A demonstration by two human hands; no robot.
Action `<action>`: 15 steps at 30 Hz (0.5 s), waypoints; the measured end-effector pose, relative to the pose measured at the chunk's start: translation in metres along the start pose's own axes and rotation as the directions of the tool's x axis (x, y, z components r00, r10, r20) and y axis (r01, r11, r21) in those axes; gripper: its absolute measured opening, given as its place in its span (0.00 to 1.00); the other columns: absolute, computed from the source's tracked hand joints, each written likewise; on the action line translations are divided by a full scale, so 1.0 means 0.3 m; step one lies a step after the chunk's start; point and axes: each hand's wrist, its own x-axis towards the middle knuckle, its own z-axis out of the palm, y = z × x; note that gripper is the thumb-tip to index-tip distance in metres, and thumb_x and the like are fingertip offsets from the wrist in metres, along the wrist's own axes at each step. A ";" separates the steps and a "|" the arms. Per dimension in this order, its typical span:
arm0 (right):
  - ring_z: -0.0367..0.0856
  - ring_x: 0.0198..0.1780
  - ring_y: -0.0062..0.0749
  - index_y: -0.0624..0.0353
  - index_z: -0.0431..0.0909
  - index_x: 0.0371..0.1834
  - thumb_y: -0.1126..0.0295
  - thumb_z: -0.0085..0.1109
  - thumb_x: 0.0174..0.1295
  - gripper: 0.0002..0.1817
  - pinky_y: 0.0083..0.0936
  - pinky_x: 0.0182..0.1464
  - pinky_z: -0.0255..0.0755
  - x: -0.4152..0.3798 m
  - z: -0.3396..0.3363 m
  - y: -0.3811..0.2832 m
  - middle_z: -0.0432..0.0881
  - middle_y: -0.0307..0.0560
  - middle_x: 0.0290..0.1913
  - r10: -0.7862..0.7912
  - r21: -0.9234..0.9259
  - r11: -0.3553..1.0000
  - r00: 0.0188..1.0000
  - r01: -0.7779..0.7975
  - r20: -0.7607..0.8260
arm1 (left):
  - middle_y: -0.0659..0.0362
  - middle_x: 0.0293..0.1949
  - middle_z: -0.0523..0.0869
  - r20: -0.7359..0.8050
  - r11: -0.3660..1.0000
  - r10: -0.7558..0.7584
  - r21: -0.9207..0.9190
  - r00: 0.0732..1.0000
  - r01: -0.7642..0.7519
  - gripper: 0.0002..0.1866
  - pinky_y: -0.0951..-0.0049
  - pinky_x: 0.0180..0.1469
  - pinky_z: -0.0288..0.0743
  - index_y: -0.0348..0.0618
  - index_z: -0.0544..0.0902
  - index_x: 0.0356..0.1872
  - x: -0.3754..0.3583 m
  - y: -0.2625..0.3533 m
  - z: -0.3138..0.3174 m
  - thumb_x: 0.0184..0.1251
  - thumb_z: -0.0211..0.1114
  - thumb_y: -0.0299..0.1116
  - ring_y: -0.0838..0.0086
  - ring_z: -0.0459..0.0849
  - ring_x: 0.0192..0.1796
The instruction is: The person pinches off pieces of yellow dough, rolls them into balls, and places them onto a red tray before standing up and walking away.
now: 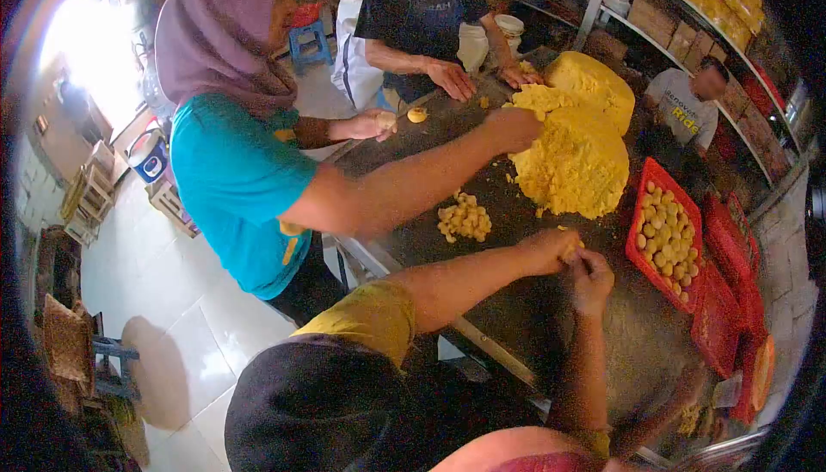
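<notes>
Neither my left hand nor my right hand can be made out. Across the dark table [413, 171], a co-worker in a black cap [314, 407] pinches a small yellow piece between both hands [581, 270]. Another in a teal shirt [237, 188] reaches one hand [516, 128] to a big yellow dough mound [572, 162]; the other hand [376, 125] holds a small pale piece. A third, in black [422, 20], has both hands at the table's far edge. Small dough pieces [465, 218] lie in a pile.
A red tray [634, 244] of round dough balls stands at the right, beside more red trays [718, 321]. A person in a grey shirt [684, 106] is near the shelves [667, 42]. At the bottom, a blurred arm [658, 429] and a reddish sleeve [551, 463] show; whose is unclear.
</notes>
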 end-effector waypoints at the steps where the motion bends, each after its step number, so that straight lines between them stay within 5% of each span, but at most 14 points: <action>1: 0.75 0.40 0.27 0.62 0.77 0.43 0.76 0.62 0.50 0.15 0.20 0.43 0.69 0.005 -0.011 -0.015 0.78 0.46 0.38 0.204 0.204 0.955 0.976 -0.215 0.076 | 0.48 0.31 0.78 0.001 1.000 0.000 0.004 1.000 0.000 0.12 0.59 0.37 0.71 0.40 0.73 0.30 -0.004 0.008 -0.008 0.43 0.65 0.26 0.52 0.78 0.38; 4: 0.77 0.41 0.36 0.57 0.79 0.37 0.75 0.65 0.45 0.13 0.28 0.45 0.72 0.013 -0.021 -0.088 0.79 0.49 0.38 0.116 0.099 0.987 0.988 -0.126 0.103 | 0.50 0.30 0.79 -0.196 0.999 0.050 0.008 0.979 -0.050 0.12 0.60 0.37 0.72 0.40 0.74 0.31 -0.032 0.031 -0.028 0.41 0.63 0.27 0.52 0.78 0.36; 8: 0.77 0.42 0.36 0.54 0.79 0.39 0.76 0.64 0.46 0.14 0.29 0.46 0.72 -0.003 0.015 0.000 0.79 0.49 0.38 -0.173 -0.156 0.973 0.985 0.171 0.001 | 0.49 0.33 0.79 -0.035 0.997 -0.052 -0.060 0.998 0.050 0.19 0.60 0.40 0.71 0.41 0.72 0.37 -0.028 0.035 -0.050 0.40 0.66 0.25 0.54 0.78 0.41; 10: 0.75 0.42 0.25 0.63 0.78 0.40 0.76 0.61 0.51 0.12 0.21 0.44 0.70 0.002 0.007 0.039 0.79 0.43 0.38 -0.324 -0.204 0.924 0.946 0.323 0.026 | 0.50 0.32 0.79 0.005 0.996 -0.066 -0.054 0.998 0.067 0.18 0.61 0.41 0.72 0.41 0.73 0.36 -0.031 0.045 -0.040 0.38 0.65 0.25 0.53 0.78 0.40; 11: 0.75 0.42 0.25 0.63 0.78 0.40 0.76 0.61 0.51 0.12 0.21 0.44 0.70 0.004 -0.002 0.026 0.79 0.43 0.38 -0.327 -0.205 0.923 0.945 0.324 0.024 | 0.50 0.31 0.79 -0.065 0.995 -0.031 -0.098 0.997 0.025 0.18 0.61 0.40 0.72 0.41 0.73 0.35 -0.033 0.051 -0.032 0.38 0.66 0.26 0.54 0.78 0.39; 13: 0.77 0.42 0.29 0.61 0.79 0.39 0.76 0.63 0.48 0.13 0.21 0.44 0.70 0.006 -0.021 -0.019 0.79 0.46 0.39 0.031 -0.008 0.999 0.999 -0.031 0.027 | 0.50 0.31 0.79 -0.137 0.991 0.005 -0.133 0.991 -0.024 0.18 0.61 0.40 0.72 0.41 0.73 0.35 -0.027 0.053 -0.035 0.38 0.66 0.26 0.54 0.78 0.39; 15: 0.78 0.40 0.35 0.60 0.79 0.36 0.75 0.63 0.48 0.11 0.25 0.45 0.71 0.006 -0.010 -0.067 0.79 0.49 0.38 -0.005 0.045 0.999 1.000 0.004 0.013 | 0.50 0.31 0.78 -0.167 0.989 0.057 -0.124 0.984 -0.079 0.16 0.60 0.39 0.72 0.42 0.73 0.33 -0.025 0.043 -0.032 0.38 0.65 0.27 0.54 0.77 0.38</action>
